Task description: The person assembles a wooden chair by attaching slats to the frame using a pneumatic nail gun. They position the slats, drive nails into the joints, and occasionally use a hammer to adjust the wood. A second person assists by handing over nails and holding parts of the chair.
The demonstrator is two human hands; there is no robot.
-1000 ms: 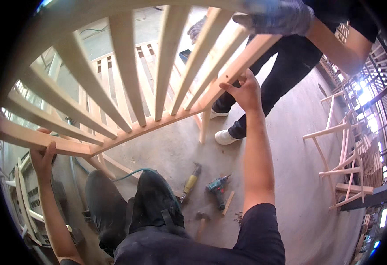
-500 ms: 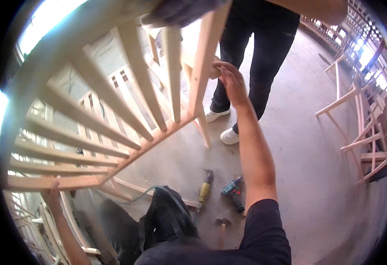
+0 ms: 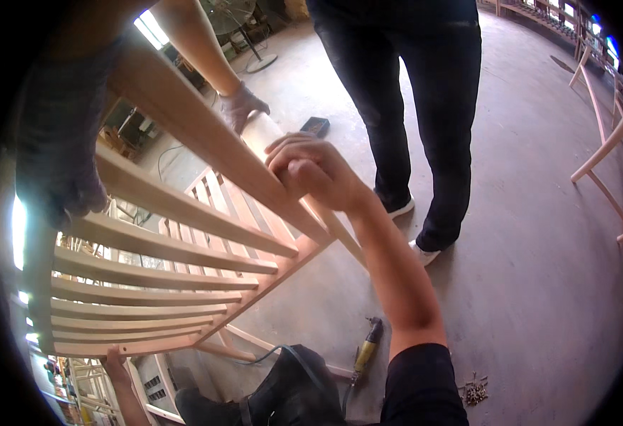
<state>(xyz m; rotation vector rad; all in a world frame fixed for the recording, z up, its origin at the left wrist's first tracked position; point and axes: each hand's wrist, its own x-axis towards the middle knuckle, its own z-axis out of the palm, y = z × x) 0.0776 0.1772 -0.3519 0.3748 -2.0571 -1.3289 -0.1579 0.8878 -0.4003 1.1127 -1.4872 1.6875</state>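
A pale slatted wooden chair frame stands tilted across the left half of the view. My left hand grips its bottom left corner, with fingertips over the rail. Up at its right side, my right hand is curled round a wooden part beside the wide end post; the fingers partly hide that part. A co-worker's gloved hand lies on the frame's upper left. The co-worker's other gloved hand holds a pale wooden piece just beyond my right hand.
The co-worker's dark-trousered legs stand ahead. On the floor lie a yellow-bodied power tool with a hose, a pile of screws and a dark tray. Another slatted piece stands behind the frame; wooden chair frames stand at right.
The slatted frame has tilted and shifted in view. My right hand has moved left, its grip now over the wooden part. The co-worker's gloved hands show more fully.
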